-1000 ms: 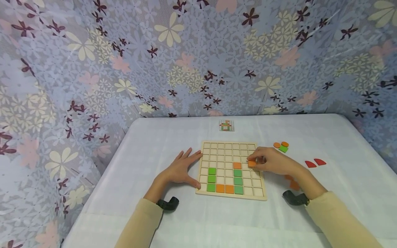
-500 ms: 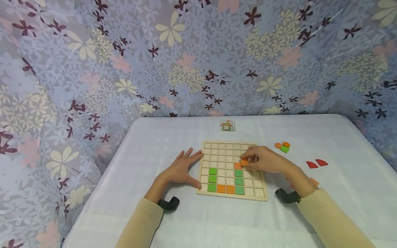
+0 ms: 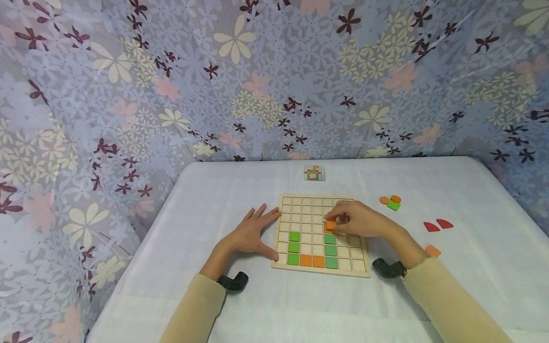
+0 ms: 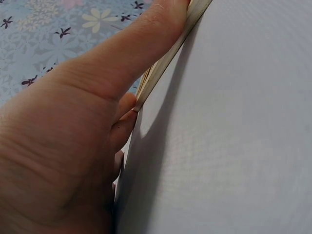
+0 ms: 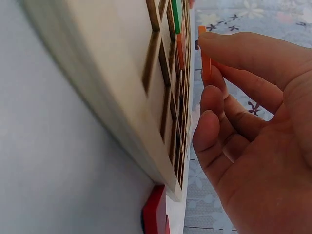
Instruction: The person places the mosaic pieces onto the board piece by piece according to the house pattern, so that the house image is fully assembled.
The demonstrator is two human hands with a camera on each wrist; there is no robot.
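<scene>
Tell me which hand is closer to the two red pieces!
Right. The right hand is over the board, left of the red pieces; the left hand is farther off, at the board's left edge.

My left sleeve and right sleeve are the same plain pale beige, long and smooth along the forearms, with a few soft folds. Each ends in a simple edge short of the hand. By that edge, at each wrist, I wear a black camera: the left camera and right camera are alike, stubby and bent like a pipe elbow, rounded at the free end. A dark strap seems to hold each, though it's too small to be sure. My left hand and right hand are bare, with fine creases near my left thumb and across my right fingers.
</scene>
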